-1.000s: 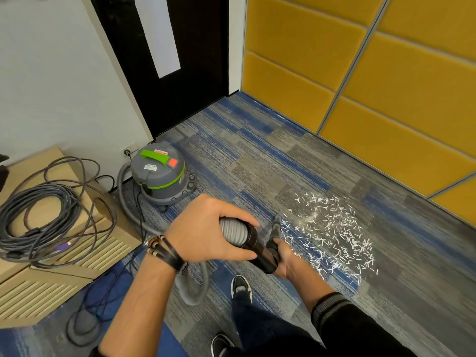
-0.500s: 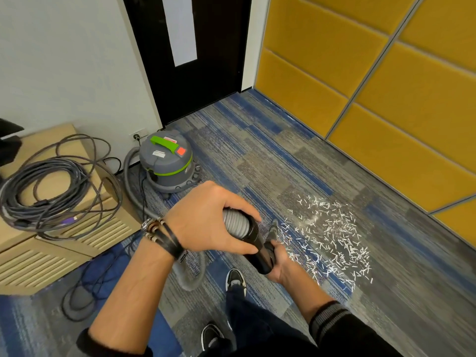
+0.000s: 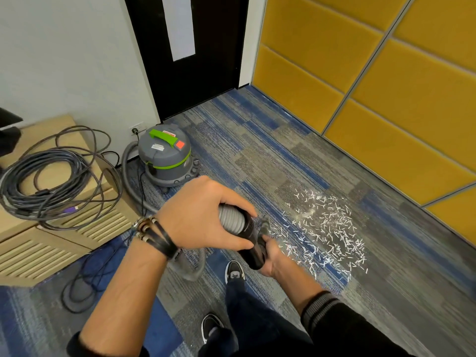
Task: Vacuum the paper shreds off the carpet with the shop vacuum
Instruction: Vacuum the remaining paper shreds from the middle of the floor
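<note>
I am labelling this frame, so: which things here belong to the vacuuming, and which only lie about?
Job: shop vacuum, grey hose, black nozzle tube, paper shreds, carpet, left hand, right hand.
Lying about: coiled cables, wooden vent panels, black door.

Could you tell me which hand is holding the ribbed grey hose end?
The left hand, the one with bracelets, grips the ribbed grey hose; the right hand holds the black wand.

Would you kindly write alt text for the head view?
Both hands grip a vacuum hose: the left hand on its ribbed grey end, the right hand on the black wand. White paper shreds litter the carpet ahead; the shop vacuum stands near the door.
</note>
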A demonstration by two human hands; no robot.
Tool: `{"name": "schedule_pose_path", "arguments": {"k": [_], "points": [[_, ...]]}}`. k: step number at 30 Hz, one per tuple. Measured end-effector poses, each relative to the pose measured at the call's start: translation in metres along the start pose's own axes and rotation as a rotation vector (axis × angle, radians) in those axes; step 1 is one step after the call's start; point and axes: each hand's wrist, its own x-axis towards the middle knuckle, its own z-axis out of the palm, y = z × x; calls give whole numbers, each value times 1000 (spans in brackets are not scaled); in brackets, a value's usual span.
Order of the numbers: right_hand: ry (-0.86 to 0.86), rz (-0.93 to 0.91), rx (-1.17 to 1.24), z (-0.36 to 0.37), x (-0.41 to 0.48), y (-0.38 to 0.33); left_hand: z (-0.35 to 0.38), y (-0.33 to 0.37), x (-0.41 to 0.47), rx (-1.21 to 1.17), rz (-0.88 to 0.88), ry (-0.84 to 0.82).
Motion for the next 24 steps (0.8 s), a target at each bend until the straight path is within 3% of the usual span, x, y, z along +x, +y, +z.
{"name": "schedule_pose_path", "arguments": {"k": [6, 10, 17, 24], "points": [[65, 3, 44, -33, -14, 13, -2, -6, -13, -127, -31, 11], [101, 11, 31, -34, -21, 15, 8, 5, -19, -62, -7, 25], [58, 25, 2, -16, -16, 37, -9, 19, -28, -58, 18, 22], [59, 38, 151, -62, -31, 42, -2, 28, -27, -124, -27, -16]]}}
